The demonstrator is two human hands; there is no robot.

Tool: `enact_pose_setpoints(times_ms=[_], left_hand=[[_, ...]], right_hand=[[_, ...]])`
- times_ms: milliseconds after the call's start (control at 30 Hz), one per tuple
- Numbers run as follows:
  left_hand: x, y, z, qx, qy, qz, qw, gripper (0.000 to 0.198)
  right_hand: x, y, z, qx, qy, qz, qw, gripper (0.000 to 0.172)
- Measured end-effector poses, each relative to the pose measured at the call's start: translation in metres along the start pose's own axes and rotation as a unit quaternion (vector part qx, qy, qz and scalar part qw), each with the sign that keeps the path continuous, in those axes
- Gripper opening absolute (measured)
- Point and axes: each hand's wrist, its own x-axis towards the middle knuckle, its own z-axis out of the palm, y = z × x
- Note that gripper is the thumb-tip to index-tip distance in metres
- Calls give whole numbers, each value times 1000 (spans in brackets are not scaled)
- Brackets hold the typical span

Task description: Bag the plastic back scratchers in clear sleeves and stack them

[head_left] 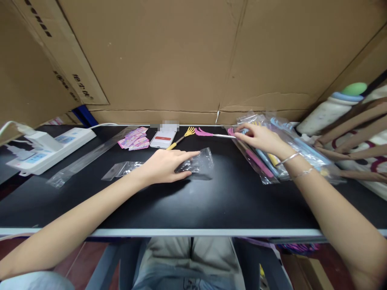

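Observation:
My left hand (165, 166) lies over a crumpled clear plastic bag (203, 162), with its index finger stretched out and its thumb apart. My right hand (262, 139) has its fingers closed at the handle end of a pink back scratcher (204, 132), whose claw points left and whose metal shaft runs to my fingertips. Beneath and beside that hand lie several bagged back scratchers (255, 161) in pink, blue and yellow. A yellow back scratcher (183, 137) rests beyond my left hand, partly hidden by it.
A phone (163, 139) and several pink printed cards (134, 139) lie toward the back. On the left are a long clear sleeve (87, 158) and a white power strip (57, 149). A white bottle (328, 112) stands at the right. Cardboard (169, 60) walls the black desk (208, 207).

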Motion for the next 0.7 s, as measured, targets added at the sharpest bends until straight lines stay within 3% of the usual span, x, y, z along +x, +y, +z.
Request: enact_pose_setpoints(times_ms=[100, 233, 333, 700], left_hand=[[1, -1, 1, -1, 0, -23, 1000, 61], [3, -1, 0, -13, 32, -44, 998, 67], [3, -2, -2, -18, 63, -59, 996, 72], [3, -8, -1, -12, 141, -64, 988, 67]], right_hand=[[1, 15, -14, 68, -47, -4, 997, 45], [-3, 23, -27, 148, -169, 18, 974, 43], [-5, 26, -31, 175, -225, -15, 959, 40], [-8, 21, -35, 201, -272, -93, 936, 36]])
